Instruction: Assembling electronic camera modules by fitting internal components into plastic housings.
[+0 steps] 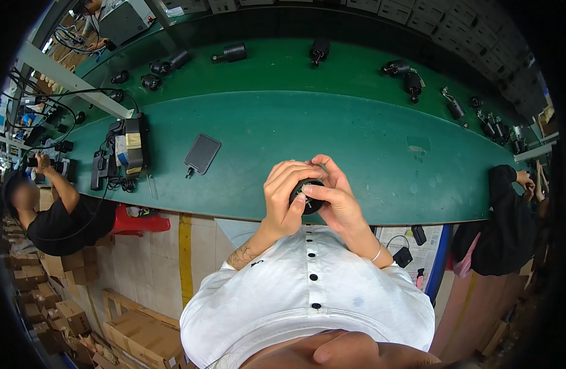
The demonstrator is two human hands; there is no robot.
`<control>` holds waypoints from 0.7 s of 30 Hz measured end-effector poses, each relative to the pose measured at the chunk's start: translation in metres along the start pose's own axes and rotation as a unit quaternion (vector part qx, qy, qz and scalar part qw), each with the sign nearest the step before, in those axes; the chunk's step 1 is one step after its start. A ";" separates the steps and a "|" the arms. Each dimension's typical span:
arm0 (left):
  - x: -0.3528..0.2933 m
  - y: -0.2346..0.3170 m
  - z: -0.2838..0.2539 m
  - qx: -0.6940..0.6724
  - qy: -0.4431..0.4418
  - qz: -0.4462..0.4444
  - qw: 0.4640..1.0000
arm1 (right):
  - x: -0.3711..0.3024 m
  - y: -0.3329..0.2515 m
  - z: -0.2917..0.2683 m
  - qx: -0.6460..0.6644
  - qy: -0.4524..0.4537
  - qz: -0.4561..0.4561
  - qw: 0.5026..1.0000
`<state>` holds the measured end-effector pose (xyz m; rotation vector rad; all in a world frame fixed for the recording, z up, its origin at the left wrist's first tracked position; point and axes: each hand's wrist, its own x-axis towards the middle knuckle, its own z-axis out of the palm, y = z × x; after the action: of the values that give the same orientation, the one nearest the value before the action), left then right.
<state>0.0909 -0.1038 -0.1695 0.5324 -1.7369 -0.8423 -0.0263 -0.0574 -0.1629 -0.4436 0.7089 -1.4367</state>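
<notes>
Close to my chest, above the near edge of the green workbench [369,154], both hands surround a round black part [312,205] whose open end shows bits of green and thin wires. My left hand [285,194] wraps its fingers over the far side of the part, thumb along its left edge. With its thumb and fingers, my right hand [338,200] grips the right side, the thumb tip pressing at the opening. What lies inside is too small to make out. Left of my hands, a flat dark grey rectangular pad [203,154] with a short black end lies on the bench.
Black cylindrical parts with wires [234,52] are spread along a dark green strip behind the bench. A black-and-yellow device [133,147] with cables stands at left. One person [68,203] sits at left, another [501,227] at right. Cardboard boxes [145,335] fill the lower left.
</notes>
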 end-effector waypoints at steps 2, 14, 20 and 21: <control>-0.001 0.002 0.001 -0.003 0.007 -0.001 1.000 | -0.001 0.001 0.000 -0.001 0.000 -0.001 1.000; 0.000 0.008 -0.003 0.036 0.067 0.029 0.997 | -0.011 0.012 0.013 0.013 -0.012 -0.004 1.000; 0.000 0.010 -0.007 0.047 0.059 0.039 0.996 | -0.014 0.014 0.015 0.012 -0.023 -0.034 0.999; -0.001 0.010 -0.007 0.049 0.056 0.041 0.996 | -0.014 0.014 0.015 0.016 -0.025 -0.040 0.999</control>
<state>0.0982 -0.0984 -0.1609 0.5595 -1.6910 -0.6605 -0.0060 -0.0441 -0.1588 -0.4868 0.6327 -1.5044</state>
